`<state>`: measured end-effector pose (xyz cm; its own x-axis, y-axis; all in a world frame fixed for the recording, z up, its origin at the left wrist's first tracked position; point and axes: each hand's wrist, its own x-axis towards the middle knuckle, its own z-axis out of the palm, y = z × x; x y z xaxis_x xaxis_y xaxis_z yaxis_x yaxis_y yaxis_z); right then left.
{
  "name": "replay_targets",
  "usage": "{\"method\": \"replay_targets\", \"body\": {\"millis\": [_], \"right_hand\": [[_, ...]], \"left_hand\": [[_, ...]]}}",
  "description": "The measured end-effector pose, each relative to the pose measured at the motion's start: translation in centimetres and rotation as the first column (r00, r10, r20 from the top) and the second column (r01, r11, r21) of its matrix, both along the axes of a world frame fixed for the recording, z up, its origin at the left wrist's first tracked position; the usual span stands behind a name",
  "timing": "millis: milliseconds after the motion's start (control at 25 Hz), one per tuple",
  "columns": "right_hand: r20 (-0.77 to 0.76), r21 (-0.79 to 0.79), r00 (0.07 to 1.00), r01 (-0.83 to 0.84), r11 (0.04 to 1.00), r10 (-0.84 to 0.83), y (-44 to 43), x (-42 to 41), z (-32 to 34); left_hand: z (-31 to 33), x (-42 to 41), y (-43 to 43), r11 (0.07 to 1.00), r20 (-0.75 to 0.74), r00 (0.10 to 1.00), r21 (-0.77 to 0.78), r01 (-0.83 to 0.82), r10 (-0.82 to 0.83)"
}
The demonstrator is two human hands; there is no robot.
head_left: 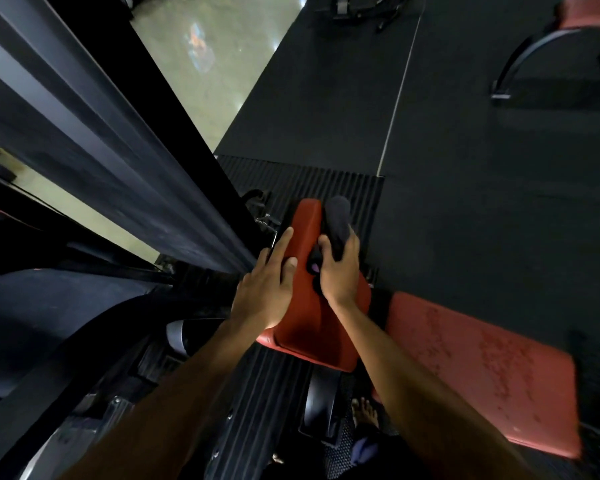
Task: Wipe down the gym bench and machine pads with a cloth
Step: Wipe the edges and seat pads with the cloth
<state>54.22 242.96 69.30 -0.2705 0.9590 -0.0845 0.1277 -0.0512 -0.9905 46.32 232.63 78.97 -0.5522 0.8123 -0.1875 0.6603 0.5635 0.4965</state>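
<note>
Left hand [267, 289] flat on one red pad [312, 327]; right hand [338, 271] clutches one cloth [336, 220].

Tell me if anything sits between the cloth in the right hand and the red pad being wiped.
Nothing visible does. The right hand grips the dark cloth right against the red pad near its far end. The left hand rests on the pad's left edge, beside the cloth, not under it.
</note>
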Motion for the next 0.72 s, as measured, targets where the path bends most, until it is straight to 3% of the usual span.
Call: {"method": "replay_targets", "body": {"millis": [200,320,400,520,720], "right_hand": [[0.023,-0.262,0.999,0.053,0.964,-0.049,2.9,-1.1,0.1],[-0.059,-0.168,0.998,0.003,0.986,-0.013,0.4,-0.8,2.7],[-0.050,-0.075,0.998,-0.044,0.996,0.040,-3.2,0.6,2.9],[-0.013,0.048,1.000,0.015,0.999,-0.015,-6.0,1.9,0.6],[0.050,-0.352,0.988,0.156,0.923,-0.148,-1.6,0.7,-1.2]], "left_hand": [[0.2,0.1,0.0,1.000,-0.009,1.000,-0.014,-0.004,0.004],[-0.2,-0.4,0.0,0.999,0.027,0.999,-0.015,0.032,-0.031],[-0.6,-1.2,-0.5,0.996,0.049,0.995,-0.019,0.092,-0.091],[-1.0,-1.9,-0.7,0.988,0.045,0.988,-0.038,0.147,-0.146],[-0.7,-1.5,-0.6,0.991,0.004,0.991,-0.027,0.134,-0.134]]}}
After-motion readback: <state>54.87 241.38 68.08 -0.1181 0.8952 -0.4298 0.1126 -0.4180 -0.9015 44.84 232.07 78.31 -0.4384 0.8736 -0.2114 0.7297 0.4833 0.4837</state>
